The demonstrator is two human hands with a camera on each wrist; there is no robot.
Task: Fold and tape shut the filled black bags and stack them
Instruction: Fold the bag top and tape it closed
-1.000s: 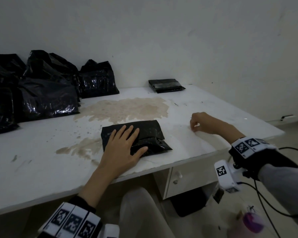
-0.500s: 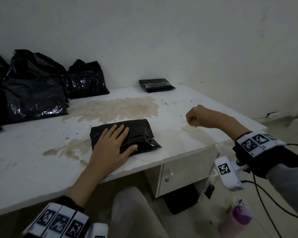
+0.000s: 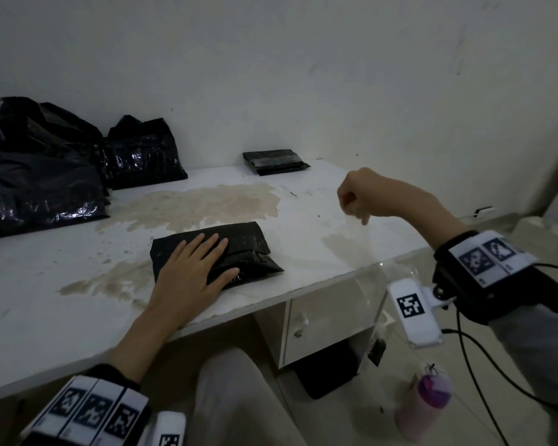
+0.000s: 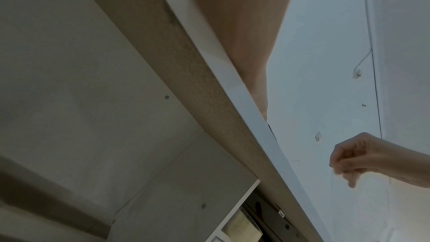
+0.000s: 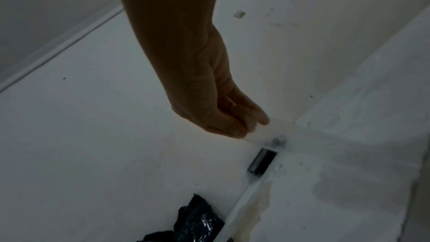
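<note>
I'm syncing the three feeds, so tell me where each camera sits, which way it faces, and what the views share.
Head: worn on the head, facing forward and down at the table; shows the left hand flat on the folded black bag, and the raised right hand.
Left wrist: below the table edge, looking up; shows the left forearm.
Right wrist: above the table, looking along the right hand, which pinches clear tape.
Shared: the right hand shows in all three; the flat black stack in head and right wrist.

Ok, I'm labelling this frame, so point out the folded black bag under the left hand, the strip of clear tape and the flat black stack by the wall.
folded black bag (image 3: pixel 244 241): head view, bare top right part.
clear tape (image 5: pixel 267 132): right wrist view, strip just past the fingertips.
flat black stack (image 3: pixel 274 160): head view, top face.
</note>
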